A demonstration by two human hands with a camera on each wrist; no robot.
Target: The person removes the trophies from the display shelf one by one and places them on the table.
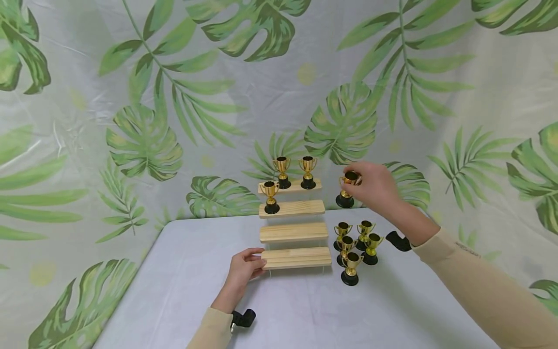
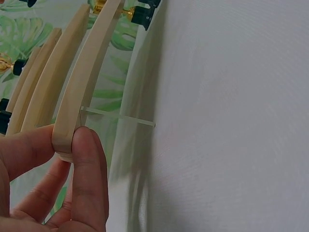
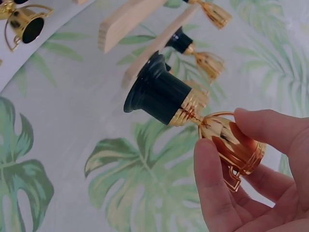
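A small gold trophy with a black base [image 3: 159,94] is pinched by its cup in my right hand [image 1: 374,186], held in the air right of the shelves. My left hand [image 1: 244,271] grips the left end of the lowest board [image 1: 296,258] of a four-step wooden display stand, thumb and fingers on opposite faces of the wood. Two trophies stand on the top board, a left one [image 1: 282,172] and a right one [image 1: 307,172]. Another trophy [image 1: 271,196] stands at the left end of the second board [image 1: 301,208].
Several more trophies [image 1: 351,267] stand grouped on the white-covered table [image 1: 183,281], right of the stand. Thin clear supports [image 2: 118,116] hold up the boards. Behind the table hangs a leaf-patterned cloth [image 1: 209,106].
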